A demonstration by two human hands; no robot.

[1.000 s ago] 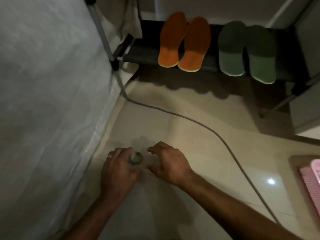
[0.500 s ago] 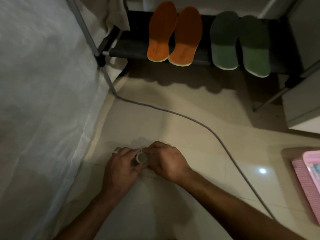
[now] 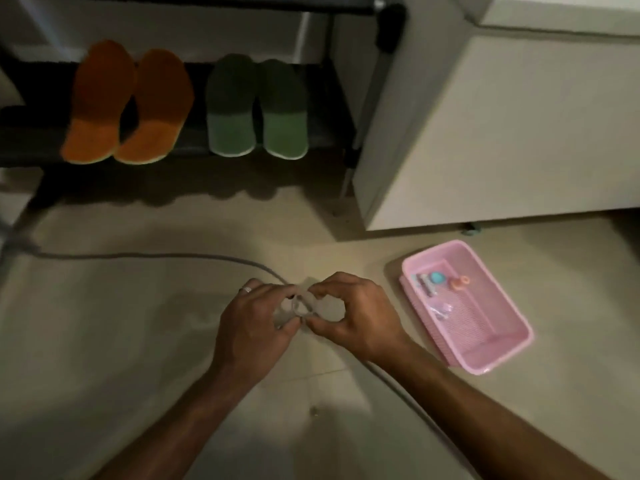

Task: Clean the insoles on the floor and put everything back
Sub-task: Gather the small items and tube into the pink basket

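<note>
At frame centre, the left hand [image 3: 254,327] and right hand [image 3: 360,320] both pinch a small clear container [image 3: 298,306] with curled fingers, probably closing it before it goes in the pink basket [image 3: 498,344] at right. Orange insoles [image 3: 128,105] and green insoles [image 3: 256,105] rest on the rack [image 3: 325,140], upper left. A cable [image 3: 138,256] crosses the tiled floor [image 3: 104,341].

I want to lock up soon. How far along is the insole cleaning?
Nearly done: orange insoles and green insoles sit on the rack. Left hand and right hand hold a small clear container. It likely still goes into the pink basket.
</note>
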